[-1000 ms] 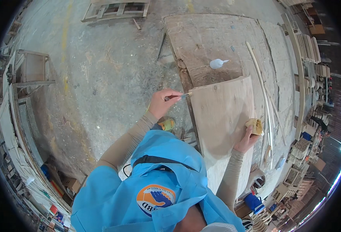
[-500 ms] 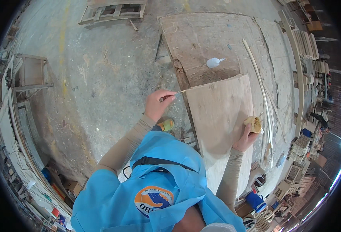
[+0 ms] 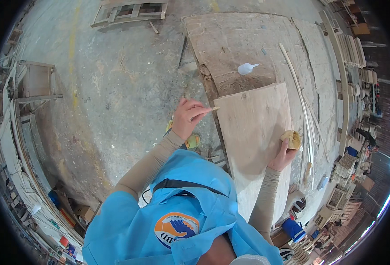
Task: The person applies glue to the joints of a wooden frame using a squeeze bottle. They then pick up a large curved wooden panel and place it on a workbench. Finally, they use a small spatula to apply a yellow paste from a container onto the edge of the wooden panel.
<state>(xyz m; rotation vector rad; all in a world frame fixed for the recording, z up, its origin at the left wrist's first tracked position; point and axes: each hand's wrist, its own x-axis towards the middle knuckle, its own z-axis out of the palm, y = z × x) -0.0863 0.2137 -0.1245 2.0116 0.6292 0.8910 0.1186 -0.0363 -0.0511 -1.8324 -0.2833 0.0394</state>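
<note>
My left hand (image 3: pixel 189 115) pinches a small putty knife (image 3: pixel 216 108), mostly hidden by the fingers, with tan paste at its tip. That tip is at the left edge of a pale plywood panel (image 3: pixel 252 119), near its far left corner. In my right hand (image 3: pixel 282 157) is a small tub of tan putty (image 3: pixel 291 139), held at the panel's right edge with the fingers wrapped around it. The panel lies on a larger, worn board table (image 3: pixel 230 33).
Beyond the panel, a white squeeze bottle (image 3: pixel 246 68) lies on the worn table. Long thin wood strips (image 3: pixel 297 90) run along the right side. A wooden frame (image 3: pixel 131 11) rests on the floor at the far left, and a blue bucket (image 3: pixel 293 229) stands near right.
My left hand has shifted slightly right and nearer, turning so the knife's tip is lower along the panel's left edge. My right hand and the tub stay nearly in place.
</note>
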